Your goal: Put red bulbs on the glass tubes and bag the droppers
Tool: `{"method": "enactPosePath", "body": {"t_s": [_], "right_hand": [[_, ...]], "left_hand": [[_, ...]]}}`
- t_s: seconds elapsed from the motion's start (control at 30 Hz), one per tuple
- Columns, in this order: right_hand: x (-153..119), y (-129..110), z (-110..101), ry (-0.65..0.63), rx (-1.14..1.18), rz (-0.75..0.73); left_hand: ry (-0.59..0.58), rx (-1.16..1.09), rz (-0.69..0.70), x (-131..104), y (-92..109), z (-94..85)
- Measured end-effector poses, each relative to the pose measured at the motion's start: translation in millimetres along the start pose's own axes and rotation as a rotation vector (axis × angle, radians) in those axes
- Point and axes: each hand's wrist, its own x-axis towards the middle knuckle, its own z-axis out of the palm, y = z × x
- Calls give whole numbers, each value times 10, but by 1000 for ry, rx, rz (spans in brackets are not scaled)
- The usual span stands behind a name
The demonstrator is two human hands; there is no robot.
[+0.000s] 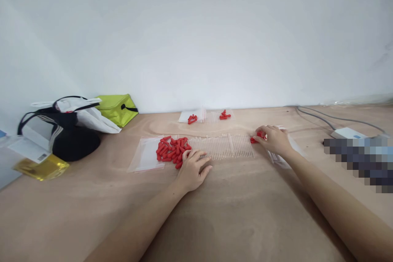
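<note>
My left hand (193,170) rests with its fingers apart at the left end of a row of thin clear sticks (227,146). Beside its fingertips lies a pile of red pieces (172,150), partly over a clear plastic bag (149,154). At the right end of the row, my right hand (274,140) bends its fingers over a small group of red pieces (254,139); whether it grips one is too small to tell. More clear bags (296,147) lie partly hidden behind that hand.
Two small red groups (192,119) (225,115) lie on bags near the wall. At the left are a black cap (75,145), a lime-green bag (118,108) and a yellow packet (46,168). A white box (348,133) with grey cables sits at the right.
</note>
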Motion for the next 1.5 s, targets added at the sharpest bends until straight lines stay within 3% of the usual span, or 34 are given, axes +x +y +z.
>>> {"method": "enactPosePath", "body": {"t_s": [0.13,0.33,0.5,0.67,0.77,0.83,0.97,1.1,1.27,1.5], "right_hand": [[7,36,-34,-73,-43,-223],[-16,30,19,-21,-113,-303],[-8,76,59,16,-28,-273],[42,136,83,30,334,-129],[44,42,34,38,616,-111],[1,-105,-45,-3,724,-185],[-205,-508,-217,-152,610,-531],[-443,-819,-197,-209,563,-687],[-546,-901,-48,-208,650,-681],[-537,-879,-5,-209,667,-668]], "left_hand": [[-9,-3,-8,-1,6,-2],[-12,2,-9,-3,9,-1],[-4,3,-2,-9,2,-5],[100,13,-78,48,59,15],[151,39,-177,208,151,70],[131,56,-211,372,206,130],[53,43,-330,737,227,271],[-30,74,-421,1004,219,392],[-114,130,-460,1183,339,484],[-217,189,-556,1306,430,510]]}}
